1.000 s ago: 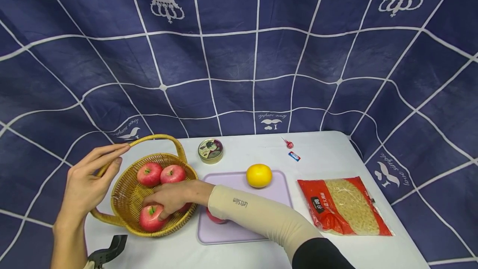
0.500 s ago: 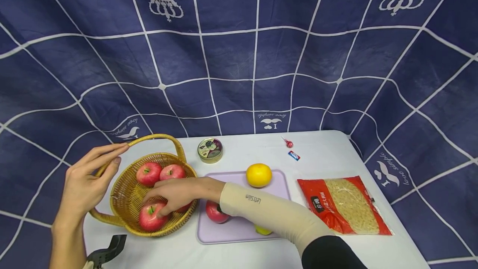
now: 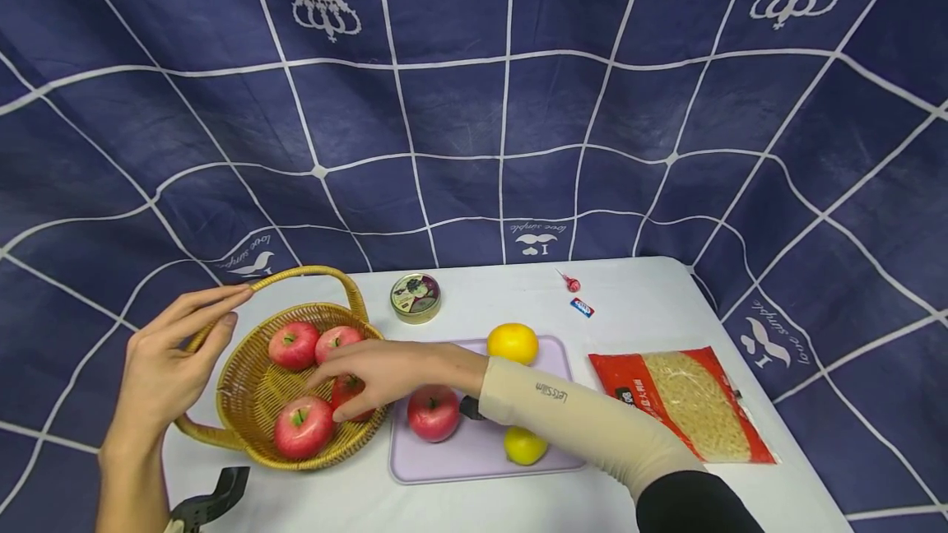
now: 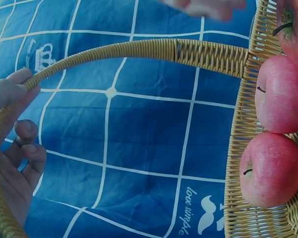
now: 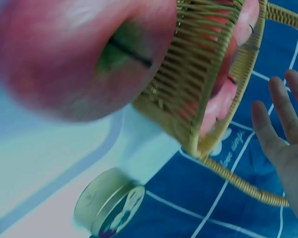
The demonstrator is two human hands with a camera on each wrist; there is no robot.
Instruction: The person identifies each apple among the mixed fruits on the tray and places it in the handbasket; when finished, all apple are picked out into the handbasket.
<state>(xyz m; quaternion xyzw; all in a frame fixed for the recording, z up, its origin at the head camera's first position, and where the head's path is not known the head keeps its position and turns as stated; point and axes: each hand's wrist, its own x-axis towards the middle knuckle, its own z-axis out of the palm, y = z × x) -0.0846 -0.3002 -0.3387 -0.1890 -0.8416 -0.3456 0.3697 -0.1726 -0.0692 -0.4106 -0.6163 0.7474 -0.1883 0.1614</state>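
A tan wicker basket (image 3: pixel 252 393) holds several red apples (image 3: pixel 304 429) at the left of the table. My left hand (image 3: pixel 166 356) pinches the raised basket handle (image 3: pixel 314 271) between thumb and fingers, as the left wrist view also shows. Over the basket's right rim hovers my right hand (image 3: pixel 400 370), its fingers spread and holding nothing; in the right wrist view the fingers (image 5: pixel 278 106) are apart from the basket. Part of the apple at the back right is hidden behind that hand. Another red apple (image 3: pixel 433 414) lies on the lilac tray (image 3: pixel 467 464), below the right wrist.
On the tray are also a yellow lemon (image 3: pixel 513 343) and a greenish-yellow fruit (image 3: pixel 526 446). A round tin (image 3: pixel 415 298) stands behind. Farther right lie a lollipop (image 3: pixel 571 283), a small blue-and-red packet (image 3: pixel 582 307) and a red bag of pasta (image 3: pixel 692 401).
My right hand has let go of the front apple in the basket and moved right and up, its fingers opening. The left hand keeps its hold on the handle.
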